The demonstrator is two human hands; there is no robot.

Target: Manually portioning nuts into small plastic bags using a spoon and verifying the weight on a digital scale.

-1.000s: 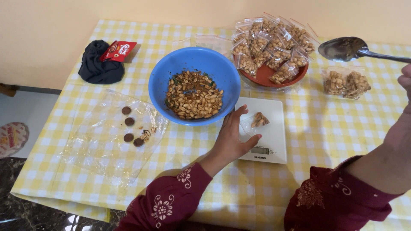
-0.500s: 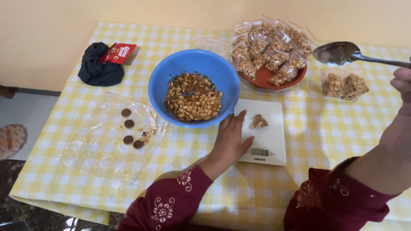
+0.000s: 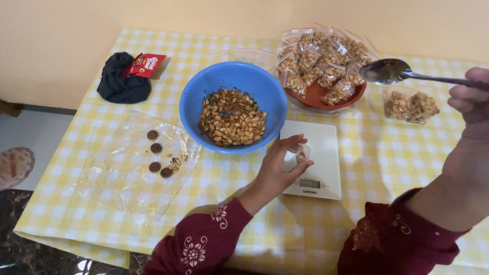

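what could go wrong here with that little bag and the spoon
The left hand pinches the small clear bag of peanuts just above the white scale; if its mouth is open, nuts may spill. The spoon in the right hand hangs near the heaped packets on the red plate and might knock them off.

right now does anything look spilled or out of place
A few loose peanuts lie scattered beside four brown discs on the plastic sheet, away from the blue bowl. Otherwise nothing looks spilled.
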